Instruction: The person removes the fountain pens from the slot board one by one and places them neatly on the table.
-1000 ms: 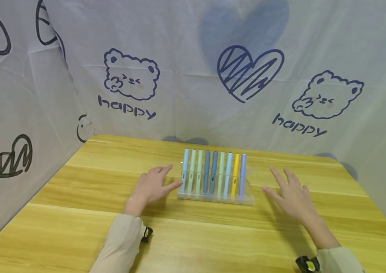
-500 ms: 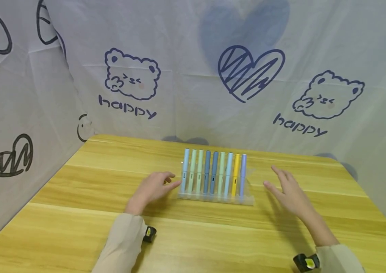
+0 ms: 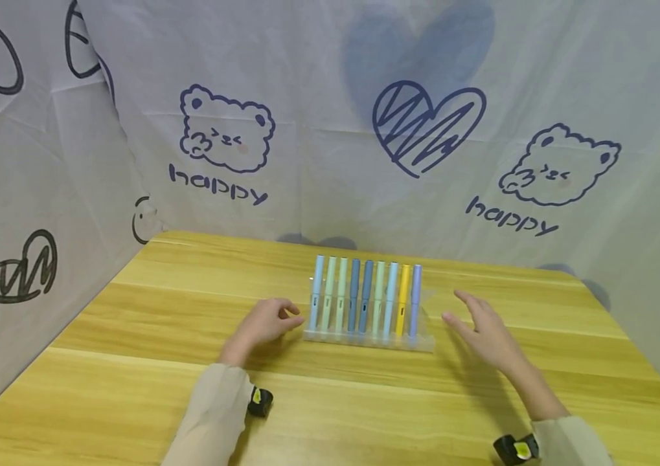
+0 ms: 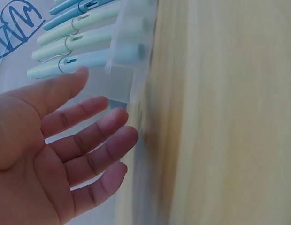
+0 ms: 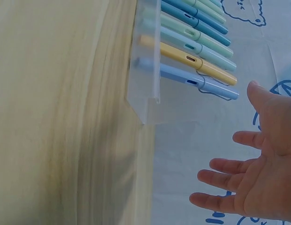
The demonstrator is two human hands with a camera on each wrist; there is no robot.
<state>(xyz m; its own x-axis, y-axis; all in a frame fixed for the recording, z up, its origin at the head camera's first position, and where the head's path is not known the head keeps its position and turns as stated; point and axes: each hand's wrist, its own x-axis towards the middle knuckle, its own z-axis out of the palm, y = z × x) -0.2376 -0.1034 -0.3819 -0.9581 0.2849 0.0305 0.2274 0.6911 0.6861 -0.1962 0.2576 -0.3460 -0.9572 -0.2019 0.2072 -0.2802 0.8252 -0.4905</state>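
Note:
A clear plastic pen stand holds a row of several pens, leaning upright side by side. A light blue pen is at the left end, then pale green and dark blue ones. Toward the right come a yellow pen and a lilac pen at the end. My left hand hovers just left of the stand, fingers loosely bent and palm facing it, holding nothing. My right hand is a short way off the stand's right end, fingers spread, holding nothing; its palm shows in the right wrist view.
The stand rests on a wood-grain table. Behind it hangs a white cloth with bear and heart drawings; another cloth side borders the left. Black wrist bands sit at both sleeves.
My left hand's fingers have drawn in from spread to loosely bent. My right hand has moved slightly left, toward the stand. The pens and stand stay in place.

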